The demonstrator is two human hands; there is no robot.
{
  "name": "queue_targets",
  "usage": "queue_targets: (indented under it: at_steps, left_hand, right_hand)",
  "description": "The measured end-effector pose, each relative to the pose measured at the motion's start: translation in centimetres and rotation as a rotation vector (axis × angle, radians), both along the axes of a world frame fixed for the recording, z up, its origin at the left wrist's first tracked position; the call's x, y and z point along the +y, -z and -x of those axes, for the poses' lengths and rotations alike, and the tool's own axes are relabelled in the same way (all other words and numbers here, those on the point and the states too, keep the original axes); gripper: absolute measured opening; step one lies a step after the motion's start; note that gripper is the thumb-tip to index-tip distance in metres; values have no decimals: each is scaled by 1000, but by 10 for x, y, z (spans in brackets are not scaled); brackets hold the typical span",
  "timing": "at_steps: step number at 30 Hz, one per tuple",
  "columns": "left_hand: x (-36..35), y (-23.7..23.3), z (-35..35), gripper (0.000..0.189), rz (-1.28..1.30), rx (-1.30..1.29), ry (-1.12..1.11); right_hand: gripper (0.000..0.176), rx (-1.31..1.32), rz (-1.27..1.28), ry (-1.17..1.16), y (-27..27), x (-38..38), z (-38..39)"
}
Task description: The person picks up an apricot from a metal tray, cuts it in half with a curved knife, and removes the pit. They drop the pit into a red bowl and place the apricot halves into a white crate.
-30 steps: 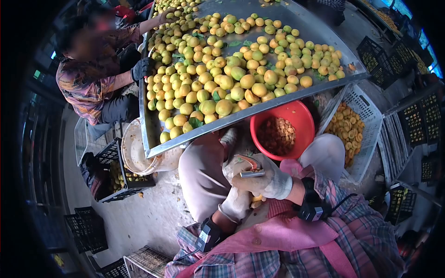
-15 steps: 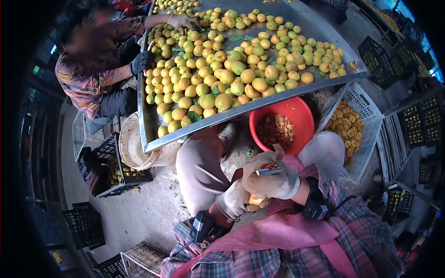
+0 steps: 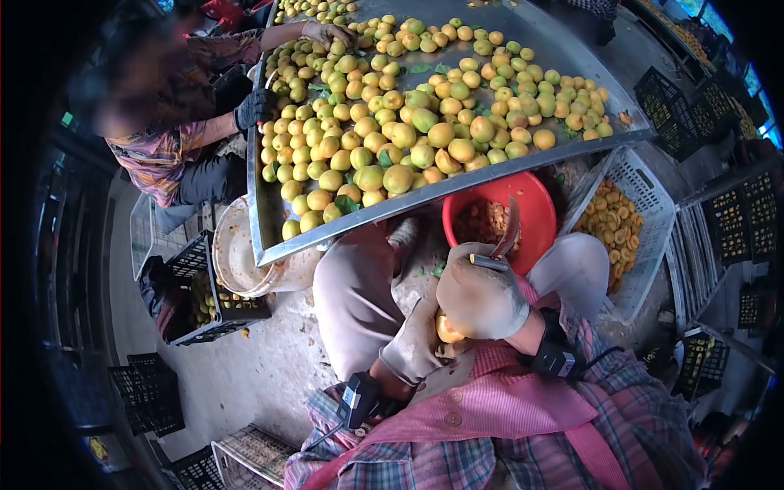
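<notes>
My left hand (image 3: 415, 343), in a grey glove, holds a yellow-orange apricot (image 3: 447, 328) low over my lap. My right hand (image 3: 480, 296), also gloved, sits just above the fruit and grips a small knife (image 3: 500, 247) with its curved blade pointing up toward the red bowl (image 3: 535, 214). The red bowl holds brown pits. A sloped metal table (image 3: 563, 49) in front of me carries several yellow apricots (image 3: 398, 178).
A white crate (image 3: 645, 204) of halved apricots stands at the right. A white bucket (image 3: 238, 261) and a black crate (image 3: 188, 322) stand at the left under the table. Another person (image 3: 163, 131) in gloves works at the table's left edge. Black crates line the right side.
My right hand turned so the knife blade now points up and away, and it shifted slightly right and up. My left hand with the apricot stayed under it.
</notes>
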State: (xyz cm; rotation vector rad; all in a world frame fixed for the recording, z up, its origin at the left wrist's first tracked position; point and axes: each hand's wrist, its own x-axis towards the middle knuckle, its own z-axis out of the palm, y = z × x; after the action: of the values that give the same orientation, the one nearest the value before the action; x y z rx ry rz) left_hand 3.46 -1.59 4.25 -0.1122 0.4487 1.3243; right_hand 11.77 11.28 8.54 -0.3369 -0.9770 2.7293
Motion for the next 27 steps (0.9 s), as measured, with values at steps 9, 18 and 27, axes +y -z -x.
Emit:
queue_targets:
  at_steps: [9,18,27]
  left_hand:
    - [-6,-4,-18,19,-5,1055,-20]
    - [-1,-11,-21,21,-317,1394,-443]
    - [4,-9,2,57,236,582,-403]
  right_hand:
    - [9,16,-828,145,-2,-8,-1]
    - [20,336,-1185,180,-14,-25,6]
    - [6,-323,-659,423,-36,6,1]
